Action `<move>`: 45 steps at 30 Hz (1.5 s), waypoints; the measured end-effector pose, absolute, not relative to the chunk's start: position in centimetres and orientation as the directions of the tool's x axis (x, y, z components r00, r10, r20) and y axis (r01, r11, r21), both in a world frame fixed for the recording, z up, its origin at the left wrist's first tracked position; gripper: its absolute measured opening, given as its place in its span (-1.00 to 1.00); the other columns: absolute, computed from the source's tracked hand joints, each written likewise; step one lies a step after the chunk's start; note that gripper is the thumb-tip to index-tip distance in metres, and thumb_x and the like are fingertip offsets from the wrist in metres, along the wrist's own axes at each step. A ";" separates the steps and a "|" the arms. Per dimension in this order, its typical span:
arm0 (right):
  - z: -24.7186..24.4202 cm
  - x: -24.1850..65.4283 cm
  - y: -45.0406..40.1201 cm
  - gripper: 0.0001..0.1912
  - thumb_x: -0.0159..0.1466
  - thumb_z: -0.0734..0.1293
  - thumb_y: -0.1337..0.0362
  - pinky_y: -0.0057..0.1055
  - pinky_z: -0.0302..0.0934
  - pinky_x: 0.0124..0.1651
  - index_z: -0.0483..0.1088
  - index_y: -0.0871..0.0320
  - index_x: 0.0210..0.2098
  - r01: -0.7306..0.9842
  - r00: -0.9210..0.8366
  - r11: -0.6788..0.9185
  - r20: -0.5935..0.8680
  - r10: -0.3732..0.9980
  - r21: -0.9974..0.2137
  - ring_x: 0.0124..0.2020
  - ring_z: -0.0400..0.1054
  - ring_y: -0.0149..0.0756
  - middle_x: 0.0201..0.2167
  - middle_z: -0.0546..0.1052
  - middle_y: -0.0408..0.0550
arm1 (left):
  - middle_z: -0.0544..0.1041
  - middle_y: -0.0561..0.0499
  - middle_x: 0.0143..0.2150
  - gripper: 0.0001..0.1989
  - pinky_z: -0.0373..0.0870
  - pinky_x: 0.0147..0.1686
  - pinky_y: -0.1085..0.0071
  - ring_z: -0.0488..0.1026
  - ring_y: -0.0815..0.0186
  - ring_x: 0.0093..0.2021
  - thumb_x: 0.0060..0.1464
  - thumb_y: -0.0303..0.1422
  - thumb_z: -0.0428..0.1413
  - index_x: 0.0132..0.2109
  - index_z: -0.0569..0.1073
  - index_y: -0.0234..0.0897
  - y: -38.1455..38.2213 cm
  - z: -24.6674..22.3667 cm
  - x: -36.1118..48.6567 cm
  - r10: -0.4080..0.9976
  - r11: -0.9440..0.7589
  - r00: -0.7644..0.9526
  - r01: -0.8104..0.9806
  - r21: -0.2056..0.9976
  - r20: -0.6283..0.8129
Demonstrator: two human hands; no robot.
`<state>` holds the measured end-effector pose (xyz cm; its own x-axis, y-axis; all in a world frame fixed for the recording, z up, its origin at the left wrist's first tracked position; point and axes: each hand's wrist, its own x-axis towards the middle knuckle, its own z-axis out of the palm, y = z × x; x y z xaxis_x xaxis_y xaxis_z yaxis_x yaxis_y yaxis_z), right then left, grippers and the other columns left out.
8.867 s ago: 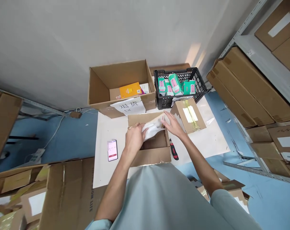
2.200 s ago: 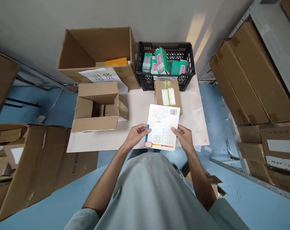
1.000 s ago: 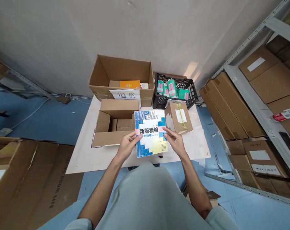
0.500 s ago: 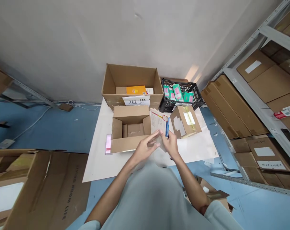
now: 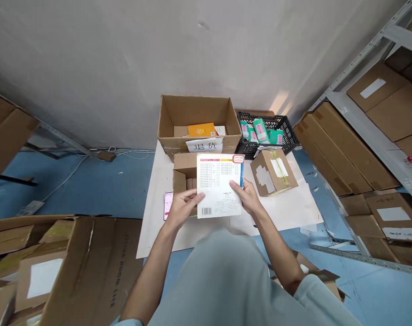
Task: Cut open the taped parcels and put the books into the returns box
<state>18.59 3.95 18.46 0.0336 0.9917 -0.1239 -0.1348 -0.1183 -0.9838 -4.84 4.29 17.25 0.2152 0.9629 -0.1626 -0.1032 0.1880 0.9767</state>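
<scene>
A thin white book (image 5: 219, 185) is held up over the table, its printed face with a barcode turned toward me. My left hand (image 5: 184, 207) pinches its lower left edge. My right hand (image 5: 245, 195) grips the right edge, thumb on the face. Behind the book, and partly covered by it, is an open cardboard box (image 5: 183, 163). A phone (image 5: 167, 204) with a lit pink screen lies left of that box. To the right stands a small taped carton (image 5: 274, 173) with white labels.
At the back of the white-covered table (image 5: 158, 237) stands a larger open box (image 5: 199, 113) holding an orange package (image 5: 201, 130). Beside it a black crate (image 5: 287, 133) holds several green-and-pink packs. Metal shelving (image 5: 365, 131) with cartons rises on the right; a big carton (image 5: 107, 267) is at lower left.
The book has swung from a steep angle to face me, and now covers part of the open box. My left hand has closed on its left edge. The view has shifted slightly left.
</scene>
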 end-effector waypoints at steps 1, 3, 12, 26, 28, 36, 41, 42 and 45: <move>18.4 18.6 4.2 -0.29 0.24 0.55 -0.29 -0.06 0.57 0.17 0.62 0.08 0.16 -0.118 0.047 -0.104 -0.110 0.993 -0.988 0.14 0.62 0.09 0.13 0.72 0.09 | 0.74 -0.21 0.10 -0.39 0.68 0.16 -0.04 0.72 -0.11 0.10 0.13 0.15 0.39 0.08 0.74 -0.25 4.4 17.3 -4.8 0.967 0.179 0.205 -0.111 0.978 -0.154; 18.2 18.7 4.8 -0.31 0.27 0.54 -0.26 -0.04 0.51 0.27 0.60 0.07 0.19 -0.075 0.088 -0.053 -0.060 0.994 -0.996 0.24 0.57 0.09 0.20 0.68 0.10 | 0.74 -0.20 0.11 -0.40 0.65 0.20 -0.05 0.71 -0.11 0.12 0.13 0.14 0.40 0.08 0.75 -0.25 4.8 17.2 -4.7 0.976 0.153 0.175 -0.112 0.982 -0.133; 16.7 15.3 3.9 -0.21 0.21 0.59 -0.21 -0.06 0.51 0.30 0.55 0.05 0.30 -0.041 0.074 -0.029 -0.032 0.997 -0.999 0.30 0.53 0.06 0.28 0.62 0.10 | 0.75 -0.04 0.12 -0.54 0.64 0.24 -0.03 0.70 -0.09 0.16 0.22 0.02 0.34 0.10 0.76 -0.17 4.7 17.2 -0.9 0.999 0.026 0.045 0.021 0.999 -0.027; 14.5 17.3 6.5 -0.40 0.15 0.60 -0.27 -0.16 0.51 -0.05 0.68 0.12 -0.14 -0.093 0.096 -0.154 -0.163 0.982 -0.984 -0.14 0.64 -0.03 -0.13 0.76 0.04 | 0.55 -0.30 0.40 -0.12 0.51 0.36 0.05 0.47 -0.09 0.45 0.17 0.11 0.38 0.49 0.43 -0.20 9.3 14.5 -7.3 0.995 0.095 0.006 -0.058 0.994 -0.095; 15.1 17.1 6.4 -0.40 0.15 0.60 -0.28 -0.16 0.51 -0.06 0.68 0.11 -0.14 -0.101 0.041 -0.163 -0.167 0.985 -0.982 -0.15 0.64 -0.03 -0.13 0.76 0.03 | 0.66 -0.32 0.26 -0.12 0.60 0.25 0.06 0.60 -0.14 0.31 0.09 0.13 0.43 0.40 0.52 -0.26 9.3 14.9 -7.7 0.973 0.204 0.119 -0.050 0.978 -0.197; 15.7 16.6 7.3 -0.46 0.19 0.61 -0.20 -0.23 0.49 -0.06 0.65 0.15 -0.15 -0.073 -0.048 -0.132 -0.128 0.991 -0.989 -0.15 0.61 -0.12 -0.13 0.75 0.01 | 0.76 -0.25 0.03 -0.27 0.69 0.05 0.10 0.70 -0.11 0.10 -0.16 0.13 0.55 0.01 0.70 -0.30 8.6 16.2 -7.7 0.974 0.206 0.107 -0.054 0.977 -0.199; 15.9 16.5 8.1 -0.43 0.20 0.63 -0.18 -0.24 0.51 0.05 0.62 0.11 -0.03 -0.076 -0.048 -0.060 -0.057 0.997 -0.995 -0.02 0.61 -0.11 0.00 0.74 0.00 | 0.75 -0.22 0.06 -0.32 0.70 0.04 0.13 0.70 -0.05 0.09 -0.05 0.16 0.49 0.01 0.69 -0.28 8.7 16.4 -7.9 0.992 0.109 0.064 -0.005 0.994 -0.109; 16.0 16.5 8.2 -0.43 0.21 0.61 -0.19 -0.24 0.51 0.07 0.61 0.10 -0.02 -0.063 -0.052 -0.040 -0.036 0.998 -0.997 0.00 0.61 -0.10 0.02 0.73 0.01 | 0.76 -0.20 0.04 -0.35 0.70 0.04 0.14 0.70 -0.03 0.07 -0.05 0.15 0.49 -0.02 0.69 -0.27 8.7 16.3 -7.9 0.995 0.081 0.050 0.014 0.997 -0.081; 16.1 16.4 8.4 -0.43 0.31 0.53 -0.23 -0.20 0.50 0.14 0.60 0.09 0.03 -0.002 -0.044 0.038 0.038 0.998 -0.999 0.07 0.60 -0.08 0.05 0.72 0.03 | 0.77 -0.15 -0.02 -0.46 0.70 0.09 0.10 0.72 0.00 0.03 0.00 0.09 0.48 -0.08 0.71 -0.24 8.8 16.3 -8.1 1.000 -0.027 0.011 0.090 0.996 0.026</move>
